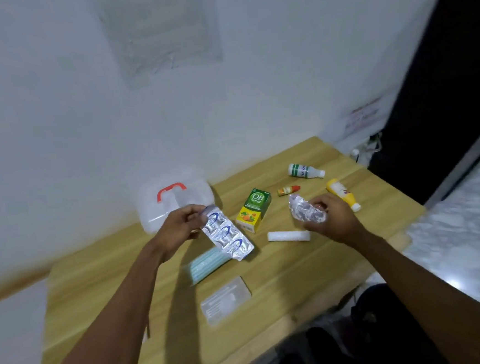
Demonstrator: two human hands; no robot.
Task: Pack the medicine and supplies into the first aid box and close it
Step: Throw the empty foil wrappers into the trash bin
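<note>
Fingers of each hand pinch foil strips (227, 236) over wooden table (98, 293) — white wall (55, 110) behind.

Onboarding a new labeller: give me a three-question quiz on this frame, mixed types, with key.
1. True or false: the first aid box is closed.
2. Which hand holds the flat silver blister strip?
A. left hand
B. right hand
C. neither
3. Fill in: the green and yellow medicine carton lies on the ____, touched by no hand.

Key:
1. True; lid down, red handle on top.
2. A; the right hand grips a crumpled silver strip instead.
3. Table; wooden top.
</note>
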